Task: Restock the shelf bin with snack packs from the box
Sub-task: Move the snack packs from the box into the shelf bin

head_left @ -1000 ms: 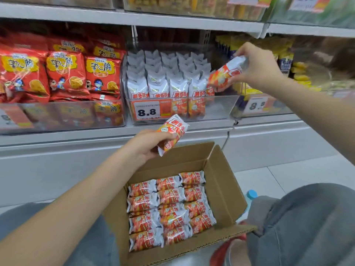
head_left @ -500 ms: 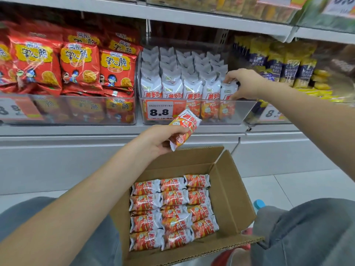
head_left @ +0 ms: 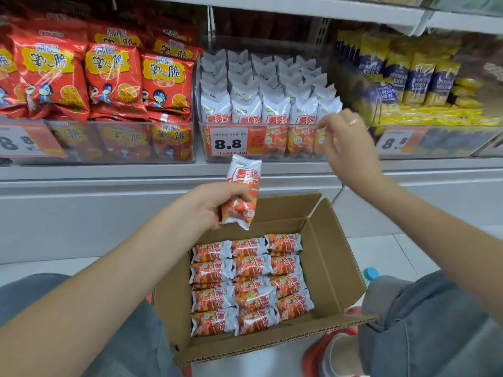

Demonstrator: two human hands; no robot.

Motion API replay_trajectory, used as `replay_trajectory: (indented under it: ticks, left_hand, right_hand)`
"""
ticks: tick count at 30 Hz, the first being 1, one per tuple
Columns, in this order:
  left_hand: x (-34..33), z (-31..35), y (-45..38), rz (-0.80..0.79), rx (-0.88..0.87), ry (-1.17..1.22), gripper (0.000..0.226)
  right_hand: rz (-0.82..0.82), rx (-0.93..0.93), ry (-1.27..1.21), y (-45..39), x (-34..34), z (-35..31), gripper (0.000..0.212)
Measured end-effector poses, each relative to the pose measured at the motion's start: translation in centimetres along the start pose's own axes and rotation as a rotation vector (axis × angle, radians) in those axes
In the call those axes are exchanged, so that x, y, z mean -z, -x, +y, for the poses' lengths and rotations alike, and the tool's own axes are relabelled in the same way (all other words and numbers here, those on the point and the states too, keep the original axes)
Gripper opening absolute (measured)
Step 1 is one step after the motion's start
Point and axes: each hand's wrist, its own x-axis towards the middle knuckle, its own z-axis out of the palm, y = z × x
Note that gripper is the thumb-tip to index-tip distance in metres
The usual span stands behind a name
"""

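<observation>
My left hand grips one snack pack above the box; my right hand, fingers loosely spread and empty, hovers by the shelf bin.

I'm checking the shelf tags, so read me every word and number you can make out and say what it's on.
"8.8": price tag on the middle clear bin.
"8" and a partial digit: tag on the left bin, blurred.
"8." and an unclear digit: tag on the right bin.
"薯多脆": snack pack in the left hand, and the packs in the bin.
"掌心脆": red bags.
Fine print on the tags and the blue-and-yellow packs: unreadable.
</observation>
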Motion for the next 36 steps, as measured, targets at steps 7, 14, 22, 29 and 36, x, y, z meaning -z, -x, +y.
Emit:
replay_trajectory:
  ticks: [7,14,22,29,36]
  left_hand:
    - [1.3,-3.2,0.1,0.066,0.097,-0.064,0.013]
    - [2.7,-5.1,-1.8,0.048,0.209,-0.082,0.018]
    - [1.8,-3.8,-4.1,0.035,0.194,-0.057,0.024]
    - [1.3,-3.5,-4.5,0.003,0.084,-0.138,0.051]
    - [1.2,-3.4,-2.3,0.035,-0.271,-0.379,0.076]
  right_hand:
    - [-0.547,-0.056,-0.156,13.2,-9.2,-1.9,0.023]
    - [-1.310,-0.216,-0.093,22.1,-18.4,-2.1,0.065]
    - [-1.432,-0.077,0.165,25.4,-23.8,-2.5,0.075]
    - [-1.276,-0.424,-0.435,21.1,-20.2,-1.8,0.041]
    - [-1.006,-0.606,-0.925,13.2,-10.3,-1.6,0.017]
